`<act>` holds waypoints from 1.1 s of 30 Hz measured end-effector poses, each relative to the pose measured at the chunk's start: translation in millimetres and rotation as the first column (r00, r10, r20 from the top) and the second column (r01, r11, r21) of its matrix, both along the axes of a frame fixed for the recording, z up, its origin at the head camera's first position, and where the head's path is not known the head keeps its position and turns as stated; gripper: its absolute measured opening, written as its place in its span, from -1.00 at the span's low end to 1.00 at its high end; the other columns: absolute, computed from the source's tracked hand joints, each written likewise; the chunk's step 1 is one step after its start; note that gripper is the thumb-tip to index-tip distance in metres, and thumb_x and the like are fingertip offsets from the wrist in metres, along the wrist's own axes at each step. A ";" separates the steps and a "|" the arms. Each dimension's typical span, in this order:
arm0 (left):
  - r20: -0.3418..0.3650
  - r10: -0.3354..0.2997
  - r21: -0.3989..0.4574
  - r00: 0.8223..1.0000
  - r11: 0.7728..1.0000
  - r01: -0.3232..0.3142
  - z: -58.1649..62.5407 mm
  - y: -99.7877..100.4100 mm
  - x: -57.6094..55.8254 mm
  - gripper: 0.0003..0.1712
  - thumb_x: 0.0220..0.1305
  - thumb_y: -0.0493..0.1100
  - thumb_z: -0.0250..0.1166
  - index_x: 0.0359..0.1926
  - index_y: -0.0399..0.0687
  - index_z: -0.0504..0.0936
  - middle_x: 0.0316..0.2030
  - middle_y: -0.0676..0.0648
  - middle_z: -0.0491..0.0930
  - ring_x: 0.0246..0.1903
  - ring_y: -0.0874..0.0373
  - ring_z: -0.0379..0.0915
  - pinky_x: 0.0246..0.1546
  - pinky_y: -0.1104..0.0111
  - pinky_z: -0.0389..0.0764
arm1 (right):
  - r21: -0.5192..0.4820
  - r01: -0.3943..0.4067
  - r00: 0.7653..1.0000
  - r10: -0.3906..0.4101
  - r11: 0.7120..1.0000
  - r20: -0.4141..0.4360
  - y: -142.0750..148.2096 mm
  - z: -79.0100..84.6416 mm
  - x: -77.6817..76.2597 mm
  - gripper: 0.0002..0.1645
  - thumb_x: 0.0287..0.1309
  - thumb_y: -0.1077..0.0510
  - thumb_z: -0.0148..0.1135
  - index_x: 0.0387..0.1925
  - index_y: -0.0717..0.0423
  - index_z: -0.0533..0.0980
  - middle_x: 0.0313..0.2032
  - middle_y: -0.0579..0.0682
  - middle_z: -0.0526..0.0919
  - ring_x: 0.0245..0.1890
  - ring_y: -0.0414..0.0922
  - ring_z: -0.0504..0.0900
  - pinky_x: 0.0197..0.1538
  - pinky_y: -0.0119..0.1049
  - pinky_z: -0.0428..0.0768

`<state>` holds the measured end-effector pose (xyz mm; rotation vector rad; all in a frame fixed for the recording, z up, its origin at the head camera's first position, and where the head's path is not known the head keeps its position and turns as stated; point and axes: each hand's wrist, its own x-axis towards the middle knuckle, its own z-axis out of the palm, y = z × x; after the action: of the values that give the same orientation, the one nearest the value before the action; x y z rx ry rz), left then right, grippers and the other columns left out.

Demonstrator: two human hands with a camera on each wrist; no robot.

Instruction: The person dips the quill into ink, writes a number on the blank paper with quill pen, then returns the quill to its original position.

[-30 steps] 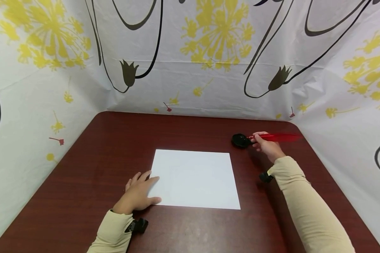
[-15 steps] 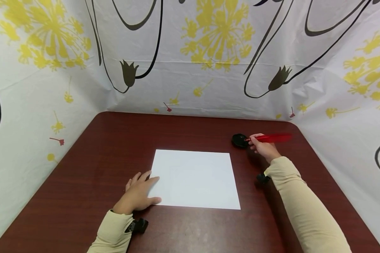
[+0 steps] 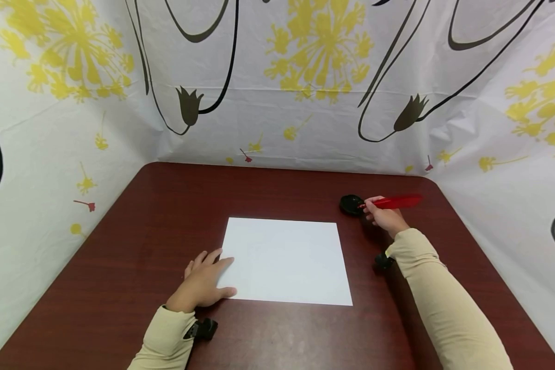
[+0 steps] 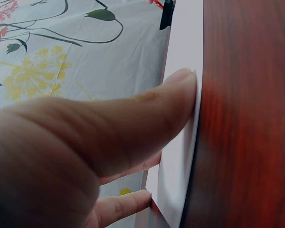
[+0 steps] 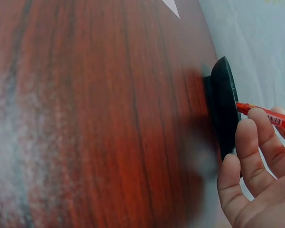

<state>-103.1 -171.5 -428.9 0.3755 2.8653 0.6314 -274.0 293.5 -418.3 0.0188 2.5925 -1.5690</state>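
A white sheet of paper (image 3: pixel 287 262) lies on the dark red wooden table. My left hand (image 3: pixel 201 284) rests on its lower left edge with fingers spread; the left wrist view shows the thumb (image 4: pixel 147 111) lying on the sheet. Near the far right corner, my right hand (image 3: pixel 387 218) pinches a red feather pen (image 3: pixel 400 201). In the right wrist view the pen's red barrel (image 5: pixel 275 118) carries a barcode label, and its tip meets the rim of a shallow black dish (image 5: pixel 223 104). Whether the tip is inside the dish I cannot tell.
The table (image 3: pixel 134 231) runs back to a white cloth (image 3: pixel 259 118) printed with yellow flowers and dark stems, which also hangs at both sides. Black straps with small devices (image 3: pixel 205 329) sit on the wrists.
My right hand has moved slightly left, bringing the feather pen's tip to the black dish. The left hand and the paper have stayed in place.
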 end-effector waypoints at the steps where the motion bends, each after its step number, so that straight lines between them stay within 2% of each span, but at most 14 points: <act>1: 0.000 0.000 0.001 1.000 1.000 0.000 0.2 0.1 0.1 -0.21 0.13 0.07 0.43 0.35 -0.03 0.40 0.40 -0.27 0.15 0.36 -0.42 -0.09 0.18 -0.36 -0.03 | 0.003 0.002 1.000 -0.002 1.000 0.003 0.2 -0.2 -0.4 -0.51 0.46 -0.01 -0.04 0.16 0.31 0.29 -0.11 0.17 0.56 -0.33 -0.20 0.56 -0.25 -0.31 0.53; 5: 0.001 0.003 0.004 1.000 1.000 -0.003 0.6 0.3 0.2 -0.21 0.12 0.07 0.43 0.35 -0.03 0.40 0.40 -0.27 0.15 0.36 -0.42 -0.09 0.18 -0.35 -0.04 | 0.004 0.000 1.000 0.000 1.000 0.007 1.4 0.6 -1.4 -0.48 0.46 -0.03 -0.04 0.18 0.31 0.28 -0.08 0.20 0.55 -0.33 -0.20 0.55 -0.22 -0.29 0.53; 14: -0.004 0.017 0.007 1.000 1.000 -0.017 -0.3 0.3 1.3 -0.21 0.11 0.06 0.44 0.34 -0.03 0.41 0.39 -0.27 0.15 0.35 -0.42 -0.09 0.18 -0.36 -0.03 | 0.000 -0.003 1.000 0.003 1.000 0.004 1.9 11.1 -1.3 -0.45 0.42 -0.11 0.00 0.16 0.25 0.30 -0.11 0.09 0.55 -0.28 -0.16 0.56 -0.12 -0.20 0.54; 22: -0.008 0.012 -0.014 1.000 1.000 -0.012 7.3 4.3 1.7 -0.23 0.10 0.05 0.44 0.32 -0.04 0.43 0.37 -0.29 0.19 0.32 -0.46 -0.04 0.15 -0.37 0.03 | 0.025 -0.009 0.999 0.010 1.000 -0.032 -2.0 21.4 3.9 -0.51 0.41 -0.09 0.03 0.06 0.25 0.35 -0.11 0.25 0.55 -0.24 -0.01 0.58 -0.16 -0.19 0.56; 29: 0.012 0.000 -0.043 1.000 0.999 0.001 14.0 7.1 0.2 -0.22 0.10 0.07 0.45 0.30 -0.07 0.43 0.36 -0.31 0.19 0.29 -0.48 0.01 0.14 -0.33 0.10 | 0.062 -0.051 0.998 0.053 0.997 -0.028 -8.4 33.3 8.8 -0.43 0.42 -0.11 0.01 0.16 0.28 0.34 -0.14 0.04 0.64 -0.18 0.01 0.60 -0.07 -0.16 0.55; 33: 0.004 -0.004 -0.064 1.000 0.998 0.004 12.7 6.4 -2.1 -0.23 0.09 0.06 0.46 0.29 -0.07 0.44 0.35 -0.32 0.20 0.27 -0.49 0.04 0.13 -0.32 0.14 | 0.075 -0.085 0.995 0.089 0.994 -0.043 -15.4 36.5 9.8 -0.46 0.44 -0.08 -0.01 0.16 0.28 0.35 -0.10 0.09 0.63 -0.18 0.00 0.60 -0.03 -0.09 0.55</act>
<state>-105.3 -165.1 -416.2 0.3699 2.8716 0.5373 -264.1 278.1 -381.7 -0.1239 2.6455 -1.4623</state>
